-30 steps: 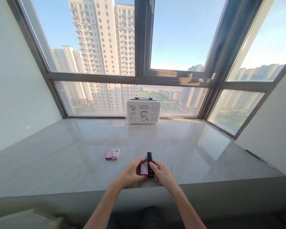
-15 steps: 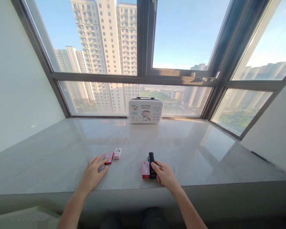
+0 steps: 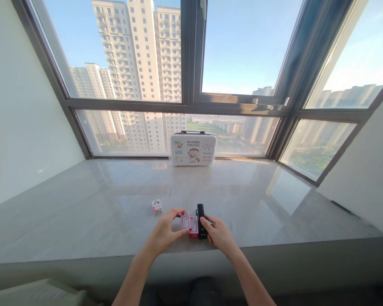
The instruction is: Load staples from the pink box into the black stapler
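My left hand (image 3: 163,233) grips a small red-and-white box (image 3: 185,221) between thumb and fingers. That box is right beside, perhaps touching, a second red-and-white box (image 3: 193,227) on the sill. Along the second box's right side lies a black stapler (image 3: 201,221), its long side pointing away from me. My right hand (image 3: 221,233) has its thumb on top of the stapler and its fingers round the right side. Farther left is a small white box (image 3: 157,206) with a dark picture on its top, apart from both hands.
A white case (image 3: 193,149) with cartoon prints and a dark handle stands against the window. The grey stone sill (image 3: 83,212) ends at a front edge close to me. A thin dark strip (image 3: 347,209) runs along the right wall.
My left hand has carried one red-and-white box rightward, from beside the white box to the box next to the stapler. My right hand stays on the stapler.
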{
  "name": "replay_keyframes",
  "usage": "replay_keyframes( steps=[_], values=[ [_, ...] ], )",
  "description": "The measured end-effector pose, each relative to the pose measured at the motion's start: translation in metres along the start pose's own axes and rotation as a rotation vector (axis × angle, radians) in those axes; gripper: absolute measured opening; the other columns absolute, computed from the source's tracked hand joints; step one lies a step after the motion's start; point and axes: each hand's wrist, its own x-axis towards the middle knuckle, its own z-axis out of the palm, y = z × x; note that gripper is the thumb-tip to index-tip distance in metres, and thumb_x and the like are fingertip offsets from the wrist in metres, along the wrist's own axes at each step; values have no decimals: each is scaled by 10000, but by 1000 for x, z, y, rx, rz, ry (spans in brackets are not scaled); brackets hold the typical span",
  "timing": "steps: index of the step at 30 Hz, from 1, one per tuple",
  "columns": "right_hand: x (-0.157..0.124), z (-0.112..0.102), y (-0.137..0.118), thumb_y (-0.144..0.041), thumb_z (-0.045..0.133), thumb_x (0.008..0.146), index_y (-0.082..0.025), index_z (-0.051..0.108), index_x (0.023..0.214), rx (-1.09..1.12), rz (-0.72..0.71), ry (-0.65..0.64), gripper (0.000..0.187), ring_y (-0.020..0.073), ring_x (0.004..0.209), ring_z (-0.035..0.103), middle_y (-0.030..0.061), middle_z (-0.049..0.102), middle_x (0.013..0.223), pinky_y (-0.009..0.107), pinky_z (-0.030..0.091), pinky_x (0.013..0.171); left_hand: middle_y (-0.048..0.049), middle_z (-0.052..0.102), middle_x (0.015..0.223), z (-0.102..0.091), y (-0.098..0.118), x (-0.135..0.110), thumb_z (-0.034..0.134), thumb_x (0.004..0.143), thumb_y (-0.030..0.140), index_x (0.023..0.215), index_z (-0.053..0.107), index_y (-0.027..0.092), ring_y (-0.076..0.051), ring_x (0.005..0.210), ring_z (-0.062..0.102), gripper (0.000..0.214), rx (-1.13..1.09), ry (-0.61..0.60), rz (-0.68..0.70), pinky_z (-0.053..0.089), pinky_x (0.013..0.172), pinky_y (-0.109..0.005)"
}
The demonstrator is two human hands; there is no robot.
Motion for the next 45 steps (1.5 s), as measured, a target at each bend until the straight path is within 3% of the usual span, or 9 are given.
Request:
replay_keyframes(
  steps=[4, 10, 14, 18, 23, 32, 37, 41, 45],
  values=[
    [0, 0, 0, -708, 426, 919, -149, 661, 1263, -41, -27, 19, 698, 102, 356, 400, -50, 471, 415, 202, 275, 373, -64, 683, 1182, 31, 2, 15, 831, 695, 413, 1281, 610, 250, -242, 1063, 651, 647, -134, -104, -39, 516, 942, -339],
    [2, -1, 3, -723, 409, 916, -145, 622, 1319, -37, -8, 24, 737, 117, 379, 411, -51, 470, 436, 225, 298, 401, -63, 673, 1220, 40, 0, 12, 852, 657, 489, 1334, 563, 268, -253, 1096, 642, 769, -140, -95, -31, 507, 960, -356],
    [-9, -6, 6, -708, 520, 874, -120, 537, 1404, -42, 10, 174, 792, 133, 521, 480, -43, 515, 552, 244, 383, 518, -75, 667, 1189, 14, -13, 12, 632, 852, 569, 1229, 606, 247, -235, 1072, 631, 496, 31, 206, -57, 503, 908, -341],
    [-28, -4, 2, -647, 718, 750, -135, 471, 1464, -175, -34, 227, 913, 146, 656, 515, -27, 552, 719, 251, 409, 606, -69, 695, 979, -40, -50, 19, 376, 959, 582, 1062, 609, 217, -220, 857, 645, 445, 335, 498, -472, 476, 761, -313],
    [-34, 2, -15, -508, 815, 663, -191, 582, 1340, -389, -61, 159, 783, 178, 736, 559, 0, 630, 816, 254, 385, 631, -46, 673, 698, -64, -74, 35, 442, 892, 652, 728, 610, 236, -245, 691, 638, 478, 369, 167, -613, 401, 639, -297],
    [-11, 8, -33, -326, 800, 674, -221, 671, 1068, -420, -173, 45, 428, 232, 848, 620, 28, 707, 933, 259, 409, 693, -26, 690, 614, 15, -43, 70, 374, 857, 790, 787, 637, 209, -156, 463, 593, 641, 38, -334, -510, 372, 443, -231],
    [-6, 4, -35, -316, 781, 700, -221, 699, 1010, -333, -217, -35, 334, 213, 816, 623, 19, 723, 933, 237, 410, 670, -38, 689, 601, 22, -39, 78, 358, 828, 840, 951, 619, 201, -168, 407, 606, 701, -116, -562, -547, 408, 381, -227],
    [-2, -15, -28, -335, 781, 691, -206, 705, 1001, -310, -196, -71, 344, 209, 798, 622, -1, 722, 884, 234, 413, 668, -64, 688, 594, 27, -40, 92, 328, 838, 841, 894, 627, 192, -192, 432, 634, 717, -127, -676, -556, 450, 403, -250],
    [0, -61, -11, -385, 777, 681, -184, 712, 997, -334, -145, -78, 380, 204, 767, 603, -18, 707, 820, 243, 425, 680, -90, 670, 563, 66, -28, 121, 315, 894, 776, 805, 617, 160, -180, 417, 618, 692, -108, -745, -548, 421, 408, -236]
  ],
)
